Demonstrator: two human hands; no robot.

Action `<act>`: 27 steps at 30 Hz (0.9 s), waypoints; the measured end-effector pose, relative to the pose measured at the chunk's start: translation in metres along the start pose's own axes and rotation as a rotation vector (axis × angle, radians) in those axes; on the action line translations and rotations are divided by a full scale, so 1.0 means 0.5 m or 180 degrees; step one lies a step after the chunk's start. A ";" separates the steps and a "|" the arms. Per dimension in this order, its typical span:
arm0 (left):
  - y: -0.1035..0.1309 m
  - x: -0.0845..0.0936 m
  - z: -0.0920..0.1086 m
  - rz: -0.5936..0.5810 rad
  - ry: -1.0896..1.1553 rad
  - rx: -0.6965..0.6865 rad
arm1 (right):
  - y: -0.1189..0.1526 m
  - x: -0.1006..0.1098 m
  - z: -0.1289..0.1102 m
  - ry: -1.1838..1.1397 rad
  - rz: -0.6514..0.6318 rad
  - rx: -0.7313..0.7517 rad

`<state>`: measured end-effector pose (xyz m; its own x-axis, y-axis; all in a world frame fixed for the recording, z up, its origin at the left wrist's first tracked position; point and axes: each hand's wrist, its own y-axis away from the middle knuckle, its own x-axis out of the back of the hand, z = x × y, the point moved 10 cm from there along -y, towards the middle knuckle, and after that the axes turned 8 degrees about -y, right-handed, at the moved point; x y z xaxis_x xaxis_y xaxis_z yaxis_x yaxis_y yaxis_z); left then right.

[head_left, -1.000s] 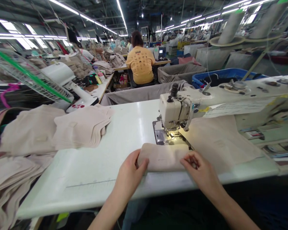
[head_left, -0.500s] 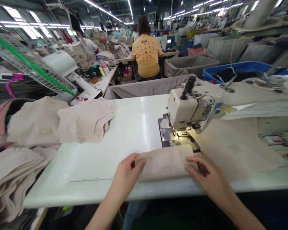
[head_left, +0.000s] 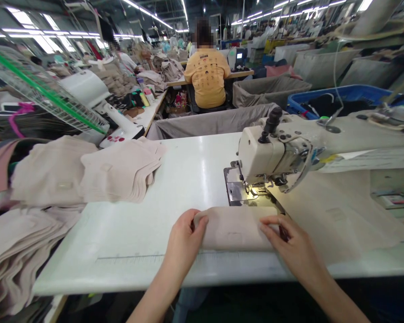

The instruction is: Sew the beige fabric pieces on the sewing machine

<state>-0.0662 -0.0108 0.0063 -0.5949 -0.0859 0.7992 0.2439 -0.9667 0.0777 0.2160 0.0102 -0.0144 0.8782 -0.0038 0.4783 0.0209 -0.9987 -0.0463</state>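
A folded beige fabric piece [head_left: 237, 229] lies at the front of the white sewing table, just before the needle area. My left hand [head_left: 187, 233] pinches its left end between thumb and fingers. At the opposite end my right hand [head_left: 287, 235] pinches the fabric's edge the same way. Behind the fabric stands the sewing machine [head_left: 261, 152], its lamp lighting the metal needle plate [head_left: 235, 190]. The fabric's far edge lies close to that plate but not under the presser foot. Another beige panel [head_left: 333, 211] lies flat right of the needle, partly beneath the machine arm.
Stacks of beige panels [head_left: 119, 170] cover the table's left side, and more panels [head_left: 16, 246] hang over its left edge. A white fan with a green-rimmed guard [head_left: 54, 92] stands behind them. Beyond the table are a grey cloth bin [head_left: 205, 124], a blue tub [head_left: 357, 92] and a seated co-worker [head_left: 207, 76].
The fabric piece has straightened and shifted slightly right, with my left hand moving right and a little up. Both hands keep their pinch. The view has turned slightly.
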 end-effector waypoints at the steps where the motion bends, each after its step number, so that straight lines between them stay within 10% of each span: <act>1: 0.002 0.000 0.001 0.0025 -0.0022 -0.0031 | 0.000 -0.001 0.001 0.0018 -0.0008 0.0017; 27: 0.043 0.005 0.011 0.0289 0.0173 -0.0766 | 0.005 0.010 0.009 0.0300 -0.0107 -0.0098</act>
<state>-0.0582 -0.0305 0.0132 -0.6207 -0.1816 0.7627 0.1129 -0.9834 -0.1422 0.2226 0.0077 -0.0159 0.8284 0.0264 0.5595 0.0336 -0.9994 -0.0025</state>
